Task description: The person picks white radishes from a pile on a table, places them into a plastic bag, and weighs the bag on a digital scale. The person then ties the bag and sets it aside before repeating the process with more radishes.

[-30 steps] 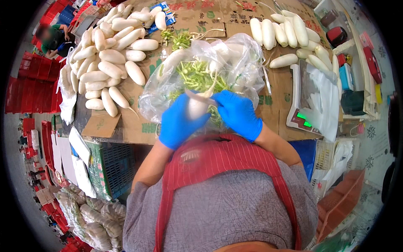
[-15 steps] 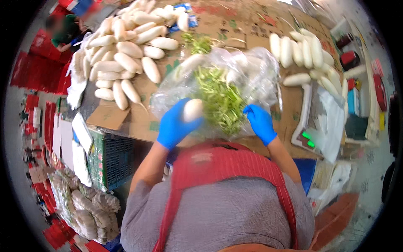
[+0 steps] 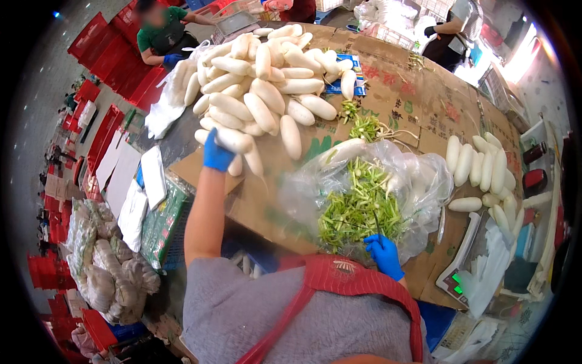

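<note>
My left hand (image 3: pixel 218 153), in a blue glove, grips a white radish (image 3: pixel 234 141) at the near edge of the large radish pile (image 3: pixel 267 85) on the left. My right hand (image 3: pixel 381 255), gloved too, is closed on a dark knife (image 3: pixel 377 223), its blade pointing away from me over a heap of chopped green tops (image 3: pixel 350 206). That heap lies on a crumpled clear plastic bag (image 3: pixel 424 176), with more pale radishes partly hidden in its folds. The cardboard-covered table (image 3: pixel 442 103) carries it all.
A second group of radishes (image 3: pixel 482 164) lies at the right, beside a scale (image 3: pixel 454 267) draped with white bags. Co-workers stand at the far left (image 3: pixel 163 33) and far right (image 3: pixel 451 33). Red crates (image 3: pixel 97 48) and a bundle of bagged produce (image 3: pixel 109 273) are on the left.
My left hand has left the bag and reached forward-left to the pile with a radish. My right hand stayed by the greens. The view has turned, showing more of the co-workers.
</note>
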Demonstrator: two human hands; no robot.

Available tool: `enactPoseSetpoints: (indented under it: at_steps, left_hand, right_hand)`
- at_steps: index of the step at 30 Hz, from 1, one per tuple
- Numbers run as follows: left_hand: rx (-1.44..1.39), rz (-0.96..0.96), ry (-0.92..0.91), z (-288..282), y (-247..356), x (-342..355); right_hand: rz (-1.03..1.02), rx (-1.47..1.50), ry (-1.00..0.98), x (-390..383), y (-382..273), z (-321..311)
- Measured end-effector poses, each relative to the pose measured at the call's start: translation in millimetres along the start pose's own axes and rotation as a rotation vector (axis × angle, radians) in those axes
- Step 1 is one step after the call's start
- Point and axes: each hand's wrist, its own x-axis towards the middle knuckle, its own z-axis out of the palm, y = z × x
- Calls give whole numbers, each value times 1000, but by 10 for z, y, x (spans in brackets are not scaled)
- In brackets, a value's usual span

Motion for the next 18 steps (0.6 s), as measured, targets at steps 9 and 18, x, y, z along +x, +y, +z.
enactPoseSetpoints:
  at_steps: [9,18]
  left_hand:
    - [240,377,115,239,13,1258]
    - [1355,-558,-1452,1496,-2872,-989]
  right_hand:
    - [-48,-88,112,15,-41,112]
    - [-101,-72,354,47,290,-316]
